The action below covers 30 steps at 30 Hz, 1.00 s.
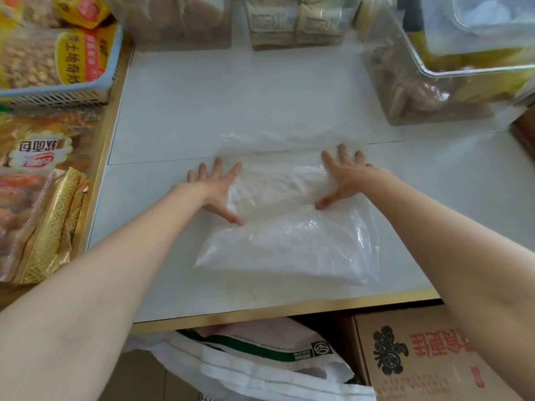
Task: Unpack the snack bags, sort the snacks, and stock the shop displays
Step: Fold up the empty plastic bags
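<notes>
Over on the far left a pale blue slotted plastic basket (62,94) sits loaded with yellow-and-red packets of nuts, and below it lie gold-trimmed bags of soft bread (37,198), all beside the white gold-edged surface (179,120). Moving in, the left hand (215,188) is down flat, fingers straight and fanned, its thumb side resting on the left edge of the empty clear thin plastic bag (289,227), which lies spread across the middle of the surface near the front edge. The bag looks flimsy and nearly weightless, crinkled, soft, bound to slide on that smooth top and to spring up wherever it isn't pinned; my guess is it is being flattened for folding, so the far corners or the top edge are the place to pinch it. On to the right hand (344,175), also spread wide and pressing palm-down on the bag's upper right part, thumb angled inward. Beyond, along the back, stand clear plastic display boxes of wrapped snacks (295,27), and at the right a bigger clear tub of brown pastries (419,94). Below the front edge, a white woven sack (260,363) and a brown printed cardboard carton (419,360).
</notes>
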Available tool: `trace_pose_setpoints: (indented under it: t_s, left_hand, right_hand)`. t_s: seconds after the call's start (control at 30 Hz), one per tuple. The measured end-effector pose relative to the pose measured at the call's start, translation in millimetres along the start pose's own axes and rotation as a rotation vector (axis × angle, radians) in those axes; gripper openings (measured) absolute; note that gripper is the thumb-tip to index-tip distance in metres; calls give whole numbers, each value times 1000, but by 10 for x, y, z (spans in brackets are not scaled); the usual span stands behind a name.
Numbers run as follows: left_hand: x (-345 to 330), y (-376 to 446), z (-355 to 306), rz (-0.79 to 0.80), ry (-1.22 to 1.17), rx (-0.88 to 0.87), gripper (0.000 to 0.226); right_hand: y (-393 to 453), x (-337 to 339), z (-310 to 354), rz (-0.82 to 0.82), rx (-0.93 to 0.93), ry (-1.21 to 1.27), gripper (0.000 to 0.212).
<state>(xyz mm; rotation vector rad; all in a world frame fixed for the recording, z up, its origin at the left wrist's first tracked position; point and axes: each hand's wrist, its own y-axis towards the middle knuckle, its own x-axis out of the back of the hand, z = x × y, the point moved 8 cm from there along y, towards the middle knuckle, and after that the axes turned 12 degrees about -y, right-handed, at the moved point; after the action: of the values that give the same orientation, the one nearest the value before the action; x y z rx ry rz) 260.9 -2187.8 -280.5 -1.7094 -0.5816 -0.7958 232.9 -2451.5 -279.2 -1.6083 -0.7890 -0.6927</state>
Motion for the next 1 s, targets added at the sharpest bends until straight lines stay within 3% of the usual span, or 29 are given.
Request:
trace_pose_setpoints:
  t_s: [0.1,0.17,0.23,0.3,0.4,0.47,0.53,0.73,0.8,0.87,0.93,1.0]
  left_hand:
    - [67,-135,149,-124,-303,-62,124]
    - [87,-286,198,-240,-489,-117,105]
    - [36,-423,152,-285,-470,-184,87]
    - [-102,-515,31,-230,-408,-283,83]
    - [-301,-560,-32,-167,-212,-382,87]
    - [-418,-544,-13,-168,-17,-372,95]
    - [-459,-524,0,-175,97,-336,95]
    - [-428,-529,19,-165,114,-239,96]
    - [-363,-572,41,-165,-37,-222,90]
    - [-189,-666,100,-301,-264,-207,72]
    - [-104,-776,204,-392,-508,-170,54]
    - [-258,-840,247,-254,-652,-117,51]
  right_hand:
    - [-127,-37,-172,52,-71,-11,133]
    - [-213,130,-126,-35,-26,-58,122]
    - [-300,456,133,-266,121,-126,100]
    - [-407,722,639,-461,386,-162,74]
    - [-328,690,1397,-404,630,-300,57]
    - [-21,555,1568,-283,580,-444,55]
    - [298,563,1534,-229,460,-416,56]
    - [582,786,1294,-188,158,76,61]
    - [450,952,1144,-231,137,131,62]
    - [250,1072,960,-310,165,172,61]
    - [42,930,691,-261,188,163,68]
    - [-113,560,251,-130,61,127,89]
